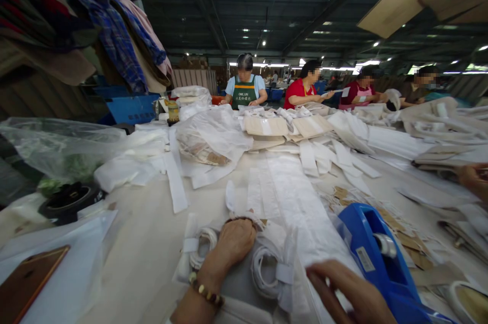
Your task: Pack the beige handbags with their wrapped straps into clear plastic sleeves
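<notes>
My left hand [237, 238], with a beaded bracelet on the wrist, is curled between two coiled white straps. The left coil [206, 242] and the right coil [263, 275] each have a white band around them. Its fingertips point away and are hidden; whatever they grip cannot be made out. Pale cloth [238, 281] lies beneath the wrist. My right hand [343, 288] hovers at the lower right, slightly blurred, with fingers apart and nothing in them. It is nearest the blue tape dispenser [381, 263] and a long white strip [293, 202].
A phone [34, 283] lies at the lower left, near a black round object [70, 202]. Clear plastic bags [213, 136] and beige fabric pieces [267, 125] pile up ahead. Brown tags [412, 247] lie right. Several co-workers sit beyond; another person's hand [475, 179] shows at right.
</notes>
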Demonstrator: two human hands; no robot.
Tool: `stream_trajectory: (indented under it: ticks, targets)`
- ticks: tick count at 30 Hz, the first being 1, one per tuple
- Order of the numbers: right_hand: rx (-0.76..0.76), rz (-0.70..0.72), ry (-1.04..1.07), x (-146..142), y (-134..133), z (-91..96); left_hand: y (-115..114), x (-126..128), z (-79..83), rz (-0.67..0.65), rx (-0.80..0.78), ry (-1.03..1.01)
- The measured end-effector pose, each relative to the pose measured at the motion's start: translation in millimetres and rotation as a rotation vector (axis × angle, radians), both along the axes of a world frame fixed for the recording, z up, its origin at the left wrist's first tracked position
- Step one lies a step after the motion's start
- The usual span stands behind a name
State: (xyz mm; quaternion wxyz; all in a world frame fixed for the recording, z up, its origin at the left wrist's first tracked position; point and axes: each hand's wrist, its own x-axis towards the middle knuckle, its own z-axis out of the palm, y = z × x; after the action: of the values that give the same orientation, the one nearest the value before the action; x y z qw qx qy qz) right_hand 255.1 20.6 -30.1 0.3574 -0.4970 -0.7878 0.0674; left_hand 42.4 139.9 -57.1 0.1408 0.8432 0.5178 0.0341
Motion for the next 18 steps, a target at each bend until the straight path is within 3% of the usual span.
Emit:
stream_trajectory:
  ticks: [3, 4, 8, 13, 18]
  targets:
    - [-0.182, -0.051, -0.092, -9, 71, 10.4, -2, 0, -1.9, 0.009, 0.025, -0.004]
    - [-0.305, -0.007, -0.185, -14, 94, 11.8, -2, 0, -2.0, 0.013, 0.033, -0.010]
    - [-0.503, 0.192, -0.354, -38, 154, 8.7, -1, 0, -0.8, 0.012, 0.053, -0.045]
    - [-0.547, 0.328, -0.486, -51, 161, 13.2, 0, -1, -2.2, 0.015, 0.051, -0.050]
    - [-0.525, 0.140, -0.584, -44, 135, 40.2, -2, -1, -3.8, 0.015, 0.037, -0.024]
